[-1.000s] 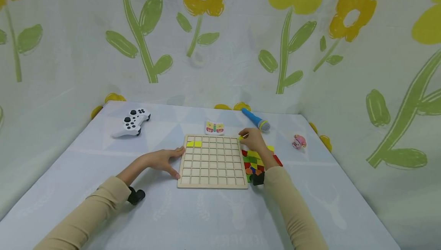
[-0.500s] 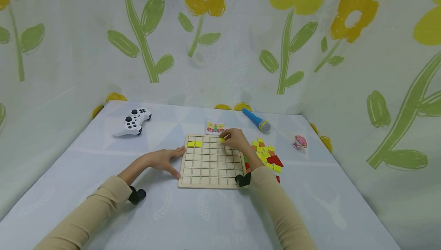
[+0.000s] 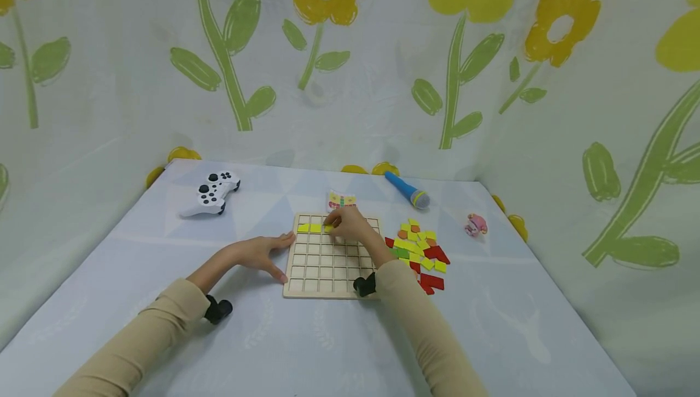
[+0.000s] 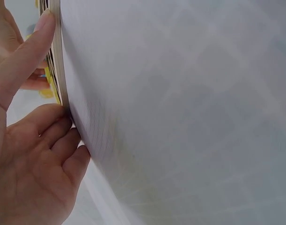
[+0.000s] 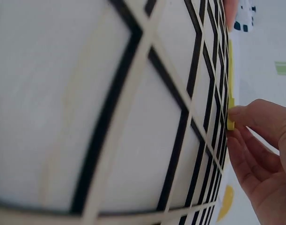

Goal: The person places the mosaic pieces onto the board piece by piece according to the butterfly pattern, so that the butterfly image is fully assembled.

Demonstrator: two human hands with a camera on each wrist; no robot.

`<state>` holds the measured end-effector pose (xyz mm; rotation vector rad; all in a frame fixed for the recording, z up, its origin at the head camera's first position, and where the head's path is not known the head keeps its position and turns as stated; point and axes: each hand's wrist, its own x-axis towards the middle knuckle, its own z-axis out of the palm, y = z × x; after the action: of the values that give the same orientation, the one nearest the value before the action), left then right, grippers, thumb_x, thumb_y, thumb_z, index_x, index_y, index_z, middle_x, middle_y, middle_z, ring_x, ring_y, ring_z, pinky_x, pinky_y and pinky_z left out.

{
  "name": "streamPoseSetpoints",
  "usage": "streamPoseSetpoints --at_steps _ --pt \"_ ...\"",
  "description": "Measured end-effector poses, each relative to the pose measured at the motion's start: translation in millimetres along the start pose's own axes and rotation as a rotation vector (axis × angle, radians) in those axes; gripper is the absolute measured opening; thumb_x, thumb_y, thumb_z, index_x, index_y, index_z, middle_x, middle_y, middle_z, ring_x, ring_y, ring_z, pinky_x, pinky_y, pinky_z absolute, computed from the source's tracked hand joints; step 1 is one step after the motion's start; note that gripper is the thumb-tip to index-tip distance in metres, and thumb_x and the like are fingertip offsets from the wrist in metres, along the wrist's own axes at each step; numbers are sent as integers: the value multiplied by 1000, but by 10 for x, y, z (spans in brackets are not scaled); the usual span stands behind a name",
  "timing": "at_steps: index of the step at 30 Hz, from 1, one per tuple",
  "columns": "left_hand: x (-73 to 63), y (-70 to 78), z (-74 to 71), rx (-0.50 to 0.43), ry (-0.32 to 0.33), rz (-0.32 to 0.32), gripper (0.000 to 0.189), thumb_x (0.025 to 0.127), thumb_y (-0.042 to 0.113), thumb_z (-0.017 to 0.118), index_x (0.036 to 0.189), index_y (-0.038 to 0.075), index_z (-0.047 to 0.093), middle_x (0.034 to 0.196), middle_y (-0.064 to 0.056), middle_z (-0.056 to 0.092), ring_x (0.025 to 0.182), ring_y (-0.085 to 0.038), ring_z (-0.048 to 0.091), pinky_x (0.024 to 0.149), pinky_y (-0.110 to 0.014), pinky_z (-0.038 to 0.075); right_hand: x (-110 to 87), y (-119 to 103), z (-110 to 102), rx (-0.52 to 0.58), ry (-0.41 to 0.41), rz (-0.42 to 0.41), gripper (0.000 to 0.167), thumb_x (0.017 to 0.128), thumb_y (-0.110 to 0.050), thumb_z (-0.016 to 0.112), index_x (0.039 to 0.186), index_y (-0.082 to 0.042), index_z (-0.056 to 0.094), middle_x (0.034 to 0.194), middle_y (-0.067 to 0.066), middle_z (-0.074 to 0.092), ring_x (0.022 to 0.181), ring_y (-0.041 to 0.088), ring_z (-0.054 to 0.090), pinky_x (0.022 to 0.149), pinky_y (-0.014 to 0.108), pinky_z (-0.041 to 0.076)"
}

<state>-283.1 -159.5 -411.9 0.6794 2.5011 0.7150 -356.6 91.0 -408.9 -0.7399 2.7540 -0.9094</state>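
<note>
A square wooden grid board (image 3: 318,294) lies on the table in the head view. My left hand (image 3: 254,254) rests against its left edge, thumb and fingers spread apart along the rim. Over the second row from the back, my right hand (image 3: 351,227) pinches a small yellow tile (image 5: 231,121) between thumb and fingers. In the right wrist view that tile is right at the grid's surface. Two yellow pieces sit in the cells to its left: a slant-edged tile (image 3: 303,228) and a square tile (image 3: 315,228).
Right of the board, partly behind the right forearm, lies a pile of loose coloured tiles (image 3: 432,252). A picture card (image 3: 340,198) is behind the board. Further out are a white game controller (image 3: 213,193), a blue microphone (image 3: 406,189) and a pink figurine (image 3: 476,225).
My right hand has moved left from the board's far right corner, carrying the yellow tile to just beside the two yellow pieces. The left hand stays at the left edge.
</note>
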Motion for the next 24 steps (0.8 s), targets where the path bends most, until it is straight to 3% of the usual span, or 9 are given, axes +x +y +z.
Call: streamPoseSetpoints --at_steps 19,24 --pt "7 -11 1 -3 3 4 105 75 38 82 152 1 21 157 -21 13 144 -40 12 114 -55 15 47 -68 45 -96 29 -25 20 87 -3 71 105 -7 74 102 5 72 90 17 66 76 24 53" --pt "7 -2 -3 -11 2 1 105 74 38 82 152 1 21 157 -21 13 144 -40 12 114 -55 15 10 -75 27 -116 33 -24 23 89 -4 68 111 -7 73 109 6 70 94 18 66 78 26 54"
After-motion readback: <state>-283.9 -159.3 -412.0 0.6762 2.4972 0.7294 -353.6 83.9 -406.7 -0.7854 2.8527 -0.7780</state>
